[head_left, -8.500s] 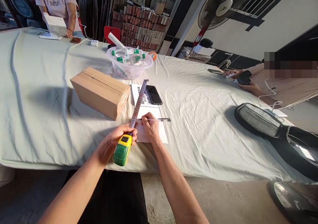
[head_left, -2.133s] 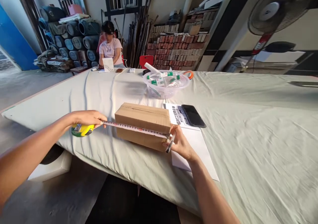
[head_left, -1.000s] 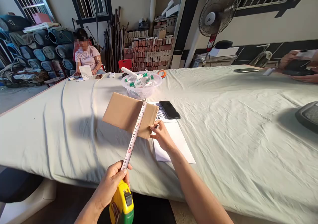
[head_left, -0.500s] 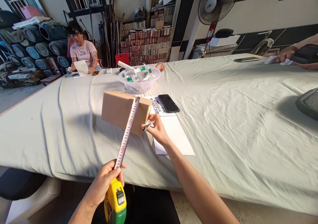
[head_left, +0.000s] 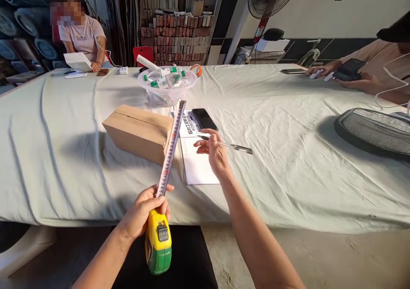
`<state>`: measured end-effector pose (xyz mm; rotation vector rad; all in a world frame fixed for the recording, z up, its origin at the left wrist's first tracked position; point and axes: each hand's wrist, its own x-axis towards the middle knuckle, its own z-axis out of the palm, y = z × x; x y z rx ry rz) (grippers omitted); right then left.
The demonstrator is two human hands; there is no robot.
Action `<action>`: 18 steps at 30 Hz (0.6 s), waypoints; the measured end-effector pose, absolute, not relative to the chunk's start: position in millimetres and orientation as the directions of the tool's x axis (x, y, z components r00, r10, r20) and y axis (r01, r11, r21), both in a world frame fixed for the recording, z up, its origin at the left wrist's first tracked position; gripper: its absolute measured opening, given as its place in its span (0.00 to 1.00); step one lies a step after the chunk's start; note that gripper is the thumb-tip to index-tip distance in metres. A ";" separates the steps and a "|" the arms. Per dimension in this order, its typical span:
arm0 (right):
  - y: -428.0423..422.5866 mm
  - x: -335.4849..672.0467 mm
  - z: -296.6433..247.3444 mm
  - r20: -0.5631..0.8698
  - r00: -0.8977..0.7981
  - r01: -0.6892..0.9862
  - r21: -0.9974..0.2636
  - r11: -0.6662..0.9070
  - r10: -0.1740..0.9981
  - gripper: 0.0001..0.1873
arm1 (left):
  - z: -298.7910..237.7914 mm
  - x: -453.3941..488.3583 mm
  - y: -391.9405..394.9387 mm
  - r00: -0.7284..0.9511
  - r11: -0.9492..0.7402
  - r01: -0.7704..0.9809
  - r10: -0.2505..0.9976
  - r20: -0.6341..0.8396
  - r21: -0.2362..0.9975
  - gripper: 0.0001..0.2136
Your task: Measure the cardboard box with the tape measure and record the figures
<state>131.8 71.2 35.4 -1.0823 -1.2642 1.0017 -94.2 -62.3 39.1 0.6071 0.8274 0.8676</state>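
My left hand (head_left: 145,208) grips the blade of a yellow and green tape measure (head_left: 160,244) just above its case. The pulled-out blade slants up and away, its tip over the table. Behind and left of the blade, a closed brown cardboard box (head_left: 137,129) lies on the cloth. My right hand (head_left: 216,150) holds a pen (head_left: 240,147) between its fingers, above an open notebook (head_left: 198,169) with a white page. At the notebook's top lies a black phone (head_left: 205,119), close to my right fingertips.
A clear plastic basin (head_left: 168,84) of bottles stands behind the box, with an orange tape roll (head_left: 196,70) beside it. One person (head_left: 81,37) sits at the far left, another (head_left: 368,67) at the right. A mesh-topped object (head_left: 378,129) lies at right on the tablecloth (head_left: 282,186).
My right hand has moved off the box's end to above the notebook, pen still held. The box now lies lower, its top showing, and the tape blade is right of its middle. The view has shifted.
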 end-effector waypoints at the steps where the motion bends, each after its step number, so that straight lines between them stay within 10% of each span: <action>1: 67.3 137.2 33.7 0.221 0.048 0.050 -0.975 0.218 0.974 0.27 | 38.5 -87.8 -55.4 0.403 0.533 -0.434 0.836 -0.372 0.727 0.15; 18: 54.0 124.6 -0.3 0.191 0.009 0.425 -0.889 0.169 0.981 0.06 | 29.6 -36.7 12.8 0.567 0.716 -0.602 0.695 -0.441 0.355 0.07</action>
